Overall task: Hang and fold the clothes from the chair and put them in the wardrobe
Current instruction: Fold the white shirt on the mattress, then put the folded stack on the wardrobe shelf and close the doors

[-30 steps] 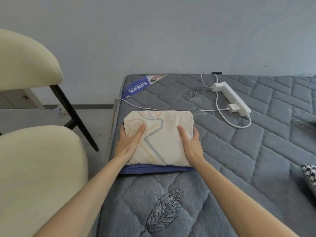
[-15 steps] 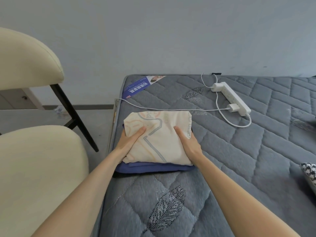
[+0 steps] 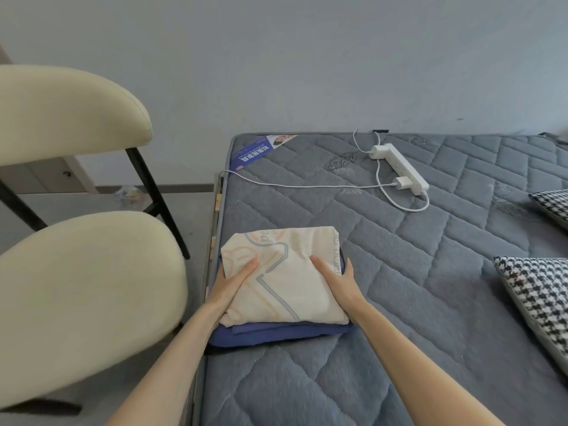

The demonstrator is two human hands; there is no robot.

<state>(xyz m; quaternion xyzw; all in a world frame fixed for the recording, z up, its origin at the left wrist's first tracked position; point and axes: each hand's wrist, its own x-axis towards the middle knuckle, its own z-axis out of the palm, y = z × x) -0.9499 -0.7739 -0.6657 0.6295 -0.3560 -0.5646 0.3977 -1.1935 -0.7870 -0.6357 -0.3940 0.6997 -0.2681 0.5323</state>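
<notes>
A folded cream garment with a grey and orange print (image 3: 285, 281) lies on top of a folded blue garment (image 3: 276, 333), stacked near the left edge of the grey quilted mattress (image 3: 399, 272). My left hand (image 3: 233, 287) grips the stack's left side and my right hand (image 3: 338, 284) grips its right side. Both thumbs lie on the cream cloth, while the fingers are hidden under or beside the stack. The cream chair (image 3: 76, 287) stands to the left with nothing on its seat.
A white power strip (image 3: 399, 167) with a plugged charger and a white cable (image 3: 307, 186) lies at the far side of the mattress. Two houndstooth cushions (image 3: 547, 302) sit at the right edge. Grey floor lies between chair and bed, with a wall behind.
My hands have slid from the top of the cream garment to the stack's sides. The stack has come a little nearer to me, away from the cable.
</notes>
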